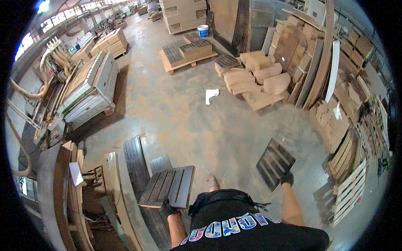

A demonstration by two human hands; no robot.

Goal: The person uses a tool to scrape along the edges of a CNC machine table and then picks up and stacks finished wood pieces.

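In my left hand (168,208), which wears a dark glove, is a dark brown grooved wooden panel (169,184); the hand grips its near edge and the panel tilts out to my left. A second dark panel (274,161), crossed by several slots or grooves, hangs from my gloved right hand (287,178), gripped near its corner. Some fingers of both hands are hidden by the gloves' dark colour and the panels. Beyond the left panel stand a long dark grooved board (137,157) and a smaller grey one (161,163).
Ahead, a low wooden pallet (169,67) bears dark panels. Stacked curved wooden pieces (243,81) lie to its right, and a white scrap (212,96) lies on the floor. A large machine (90,92) stands left. Upright boards (54,196) are close on my left, a pale slatted frame (351,196) on my right.
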